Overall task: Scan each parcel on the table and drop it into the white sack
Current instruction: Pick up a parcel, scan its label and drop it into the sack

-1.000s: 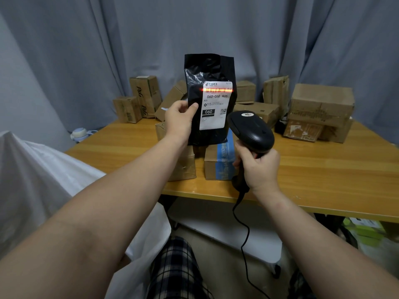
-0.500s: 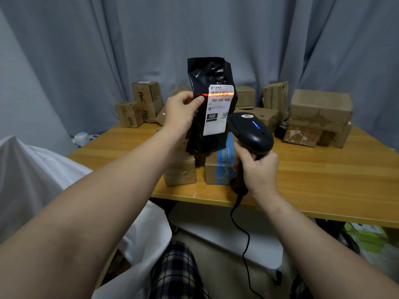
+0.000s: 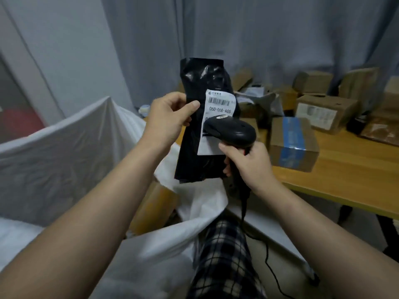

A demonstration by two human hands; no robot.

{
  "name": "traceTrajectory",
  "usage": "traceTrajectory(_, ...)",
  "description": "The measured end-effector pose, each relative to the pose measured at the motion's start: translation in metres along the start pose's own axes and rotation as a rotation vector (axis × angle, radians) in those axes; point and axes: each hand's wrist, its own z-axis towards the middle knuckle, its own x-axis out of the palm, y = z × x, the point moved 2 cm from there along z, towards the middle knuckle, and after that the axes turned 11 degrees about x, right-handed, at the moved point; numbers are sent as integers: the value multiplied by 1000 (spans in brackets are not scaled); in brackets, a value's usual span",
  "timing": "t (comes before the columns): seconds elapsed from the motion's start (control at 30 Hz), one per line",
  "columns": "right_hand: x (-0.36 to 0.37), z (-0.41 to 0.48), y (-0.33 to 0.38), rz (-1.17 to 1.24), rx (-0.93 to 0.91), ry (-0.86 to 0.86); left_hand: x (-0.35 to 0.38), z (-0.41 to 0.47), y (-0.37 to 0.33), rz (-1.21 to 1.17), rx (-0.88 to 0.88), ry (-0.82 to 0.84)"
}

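**A:** How will the black parcel handle?

**B:** I'd judge it light and soft. It's a glossy plastic mailer, creased and slack at the top, so it will probably crumple under a grip and may be slippery. The left side edge, above the middle, looks like the best hold because it keeps the barcode clear.

**A:** And how does it look?

**B:** It's tall, narrow and shiny black, with a flat sealed top. A white label on the front carries a barcode and a printed code.

**A:** Where is it?

**B:** In the air, roughly upright with the label facing the person. It's left of the tabletop's near edge, over the open mouth of the white sack.

**A:** And the hands?

**B:** The left hand pinches the parcel's left edge, thumb across the front beside the label. The right hand has its fingers curled round the grip of a black scanner. The scanner's head hides the lower part of the label, and its cable hangs down on the near side.

**A:** What else is around?

**B:** Cardboard boxes crowd the tabletop to the right, the nearest being a blue-taped box. A grey curtain hangs at the far side.
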Motion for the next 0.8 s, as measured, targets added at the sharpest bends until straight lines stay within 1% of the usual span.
traceTrajectory(0.07, 29, -2, -14, -58, 88, 99, -31, -17, 20, 125, -61, -8)
traceTrajectory(0.13, 55, -5, -26, -125, 147, 157, -58, -31, 43, 325, -89, 31)
traceTrajectory(0.2, 74, -6, -38, -185, 190, 188, -82, -42, 62, 603, -80, 92)
traceTrajectory(0.27, 86, -6, -45, -229, 222, 209, -100, -51, 76, 844, -54, 117)
traceTrajectory(0.33, 92, -4, -49, -273, 243, 213, -113, -58, 90, 979, -56, 136)
traceTrajectory(0.37, 94, -4, -51, -298, 249, 208, -116, -62, 99, 1027, -92, 183)
traceTrajectory(0.4, 95, -2, -54, -321, 254, 200, -117, -68, 109, 1060, -156, 261)
traceTrajectory(0.47, 95, 0, -64, -350, 284, 191, -111, -81, 132, 1085, -318, 478)
traceTrajectory(0.5, 94, 2, -70, -356, 314, 192, -105, -87, 142, 1078, -377, 567)
traceTrajectory(0.53, 91, 3, -78, -361, 349, 196, -98, -92, 150, 1064, -401, 617)
traceTrajectory(0.6, 85, 6, -89, -385, 401, 194, -80, -92, 158, 1053, -370, 639)
traceTrajectory(0.67, 75, 9, -93, -383, 402, 152, -62, -83, 157, 1019, -322, 616)
traceTrajectory(0.73, 62, 15, -88, -336, 368, 87, -42, -70, 152, 970, -288, 591)
traceTrajectory(0.8, 43, 24, -76, -288, 306, 5, -18, -54, 147, 913, -217, 562)
